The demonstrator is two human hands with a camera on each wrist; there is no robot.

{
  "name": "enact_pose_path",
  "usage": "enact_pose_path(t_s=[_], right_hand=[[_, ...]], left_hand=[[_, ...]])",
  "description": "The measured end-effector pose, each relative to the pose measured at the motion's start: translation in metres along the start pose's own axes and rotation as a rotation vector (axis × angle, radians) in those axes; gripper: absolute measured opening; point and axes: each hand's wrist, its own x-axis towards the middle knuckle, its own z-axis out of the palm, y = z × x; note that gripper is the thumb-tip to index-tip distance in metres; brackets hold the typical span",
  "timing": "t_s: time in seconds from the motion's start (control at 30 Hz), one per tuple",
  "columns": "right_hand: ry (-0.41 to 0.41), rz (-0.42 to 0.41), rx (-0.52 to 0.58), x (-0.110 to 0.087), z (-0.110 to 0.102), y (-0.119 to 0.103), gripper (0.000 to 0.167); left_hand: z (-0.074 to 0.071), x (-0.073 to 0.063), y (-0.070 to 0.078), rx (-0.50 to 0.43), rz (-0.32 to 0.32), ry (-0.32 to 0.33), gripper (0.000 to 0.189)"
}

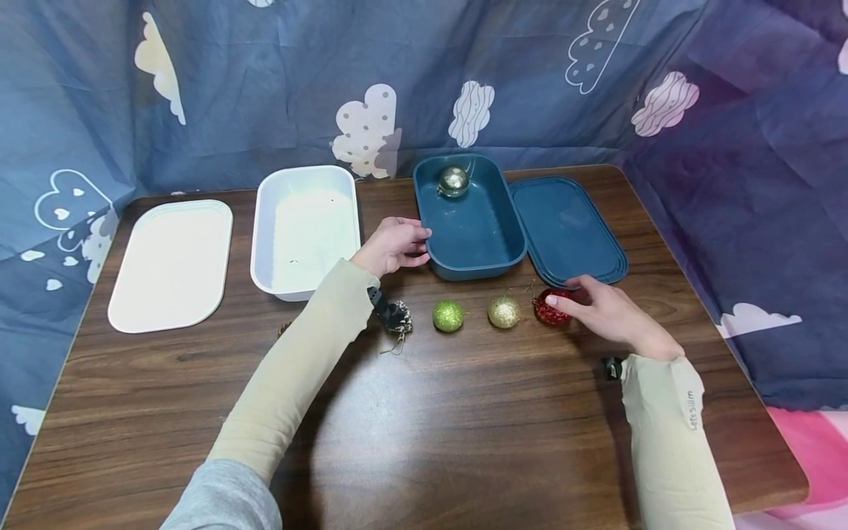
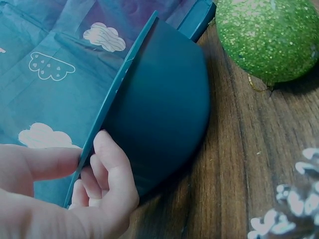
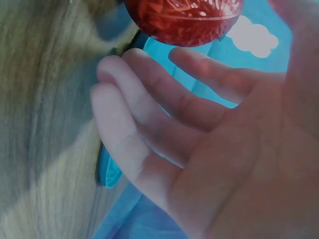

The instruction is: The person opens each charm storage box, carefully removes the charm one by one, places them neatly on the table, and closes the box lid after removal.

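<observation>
My left hand (image 1: 400, 246) pinches the left rim of a blue plastic box (image 1: 470, 258), thumb on the inner side and fingers curled against the outer wall (image 2: 164, 99). Inside that box lies a shiny silvery-gold ball ornament (image 1: 453, 181). My right hand (image 1: 612, 315) is beside a red ball ornament (image 1: 551, 306), its thumb over the ball in the head view. In the right wrist view the fingers are loosely bent, and the red ball (image 3: 184, 22) sits beyond their tips; contact is hard to tell.
A green glitter ball (image 1: 448, 316), a gold glitter ball (image 1: 504, 312) and a dark pinecone with whitish tips (image 1: 397, 316) lie in front of the box. A blue lid (image 1: 568, 230) is at right. A white box (image 1: 306, 287) and white lid (image 1: 171, 266) stand left.
</observation>
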Motion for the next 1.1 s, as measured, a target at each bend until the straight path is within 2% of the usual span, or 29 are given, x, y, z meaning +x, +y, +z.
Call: enact_pose_path(t_s=[0.23,0.37,0.6,0.8,0.9,1.1], right_hand=[[0.031,-0.018,-0.020,0.003,-0.012,-0.005,0.078],[0.104,-0.055,-0.057,0.007,-0.027,-0.014,0.077],[0.251,-0.196,-0.095,0.020,-0.054,-0.040,0.062],[0.321,-0.340,-0.112,0.043,-0.067,-0.064,0.049],[0.299,-0.372,-0.123,0.059,-0.068,-0.073,0.049],[0.119,-0.327,-0.105,0.092,-0.062,-0.089,0.059]], left_hand=[[-0.002,0.000,0.000,-0.005,0.000,0.000,0.049],[-0.002,0.001,0.000,-0.009,0.001,-0.002,0.048],[-0.002,0.003,-0.002,-0.028,0.006,-0.011,0.051],[-0.002,0.001,-0.002,-0.028,0.012,-0.011,0.048],[-0.002,0.000,-0.002,-0.023,0.011,-0.007,0.048],[-0.003,0.000,-0.001,-0.020,0.013,-0.004,0.048]])
